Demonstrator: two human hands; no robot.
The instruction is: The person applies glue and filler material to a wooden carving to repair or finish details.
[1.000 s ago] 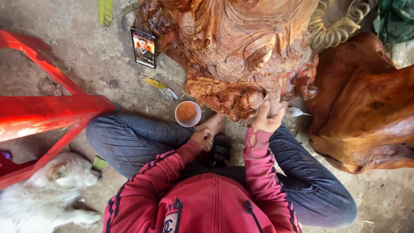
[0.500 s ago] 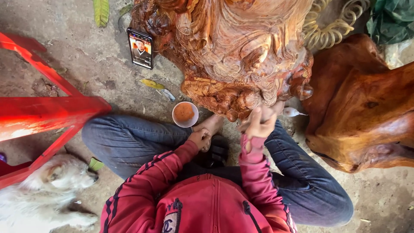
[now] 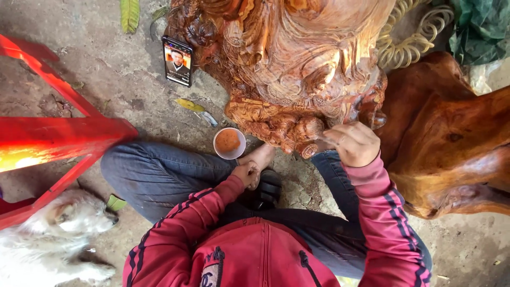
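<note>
My right hand (image 3: 355, 142) is pinched up against the lower edge of the carved wood sculpture (image 3: 297, 69), rubbing detail I reckon. Left hand (image 3: 247, 173) rests curled by my foot, near the small cup (image 3: 229, 142). Next up probably wants finer pressure.

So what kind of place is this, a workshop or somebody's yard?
Probably an informal woodcarving spot on bare ground. The right hand works at a big ornate wood carving, another polished root piece sits beside it, and a small cup of reddish paste stands on the rough concrete floor.
</note>
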